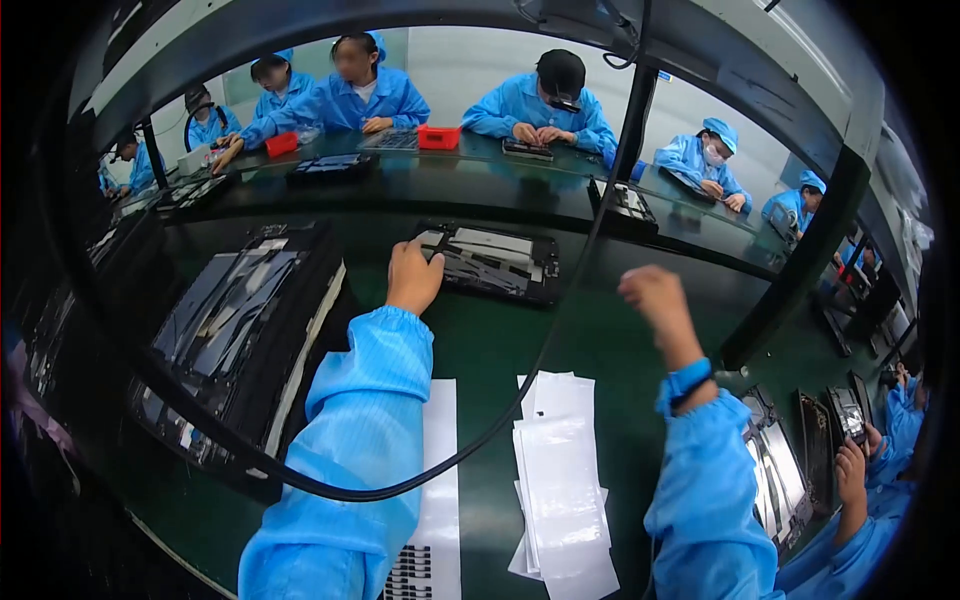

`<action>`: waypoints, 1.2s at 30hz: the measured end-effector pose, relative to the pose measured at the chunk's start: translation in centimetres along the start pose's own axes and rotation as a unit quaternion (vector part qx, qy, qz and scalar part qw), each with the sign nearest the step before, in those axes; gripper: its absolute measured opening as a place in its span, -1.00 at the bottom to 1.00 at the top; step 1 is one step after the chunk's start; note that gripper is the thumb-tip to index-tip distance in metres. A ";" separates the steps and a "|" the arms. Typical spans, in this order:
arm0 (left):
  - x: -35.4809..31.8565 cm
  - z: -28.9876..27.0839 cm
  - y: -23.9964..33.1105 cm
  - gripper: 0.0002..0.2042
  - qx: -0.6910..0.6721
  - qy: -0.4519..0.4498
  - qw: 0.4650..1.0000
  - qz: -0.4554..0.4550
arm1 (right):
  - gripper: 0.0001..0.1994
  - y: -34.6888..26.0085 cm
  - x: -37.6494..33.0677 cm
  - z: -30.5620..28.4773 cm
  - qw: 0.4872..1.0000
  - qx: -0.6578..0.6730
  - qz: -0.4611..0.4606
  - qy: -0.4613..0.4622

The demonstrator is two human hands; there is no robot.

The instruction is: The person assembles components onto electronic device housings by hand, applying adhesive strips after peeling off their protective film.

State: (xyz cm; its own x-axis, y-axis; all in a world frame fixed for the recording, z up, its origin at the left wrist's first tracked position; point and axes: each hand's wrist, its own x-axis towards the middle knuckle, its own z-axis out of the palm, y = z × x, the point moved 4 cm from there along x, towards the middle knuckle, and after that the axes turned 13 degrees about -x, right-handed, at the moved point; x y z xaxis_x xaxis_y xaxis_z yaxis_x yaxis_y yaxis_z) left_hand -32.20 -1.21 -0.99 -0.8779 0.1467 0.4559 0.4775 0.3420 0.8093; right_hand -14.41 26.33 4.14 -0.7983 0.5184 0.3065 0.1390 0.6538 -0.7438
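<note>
An opened tablet (500, 262) with grey battery cells and black flex strips lies flat on the green bench. My left hand (412, 277) grips its left end, thumb apart from the fingers. To the right of the tablet, my right hand (657, 300) is raised above the bench and slightly blurred. Its fingers are bent and drawn together; whatever may be between them does not show. Nearer me lies a stack of white sheets (562, 490). Beside it, a long white sheet (440, 450) carries rows of small black stickers (410, 572), partly behind my left forearm.
A stack of opened tablets in black trays (235, 310) stands at left. A black cable (390, 490) loops across the view. More device parts (775, 460) lie at right near another person's hands (858, 465). Co-workers in blue sit across, by red bins (438, 137). A dark post (800, 265) rises at right.
</note>
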 end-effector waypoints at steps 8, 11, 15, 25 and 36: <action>1.7 1.4 -4.7 -0.31 0.173 -0.026 0.983 -0.061 | -0.38 0.9 2.0 12.9 0.925 -0.323 -0.198 -0.020; 2.0 -0.3 -3.8 -0.31 0.149 0.020 0.987 -0.058 | -0.29 0.0 3.0 13.5 0.928 -0.279 -0.246 0.016; 1.8 -0.1 -4.0 -0.28 0.087 0.070 0.994 -0.006 | -0.32 -0.4 2.5 11.7 0.962 -0.184 -0.199 0.039; -0.2 -0.4 3.3 -0.33 -0.058 0.093 0.990 0.090 | -0.32 -0.2 -0.6 3.6 0.967 0.199 -0.032 0.157; -10.0 -4.0 15.7 -0.51 -0.100 0.014 0.984 0.148 | -0.62 -2.3 -9.0 -7.8 0.845 0.519 0.068 0.110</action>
State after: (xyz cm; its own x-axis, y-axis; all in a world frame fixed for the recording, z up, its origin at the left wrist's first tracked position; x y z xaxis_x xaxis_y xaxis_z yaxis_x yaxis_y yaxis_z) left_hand -15.81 -0.96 8.66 -0.6988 0.1861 0.6907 0.7126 0.0975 0.6947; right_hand -2.93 24.46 7.74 -0.6723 0.7145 0.1937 -0.4593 -0.1974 -0.8661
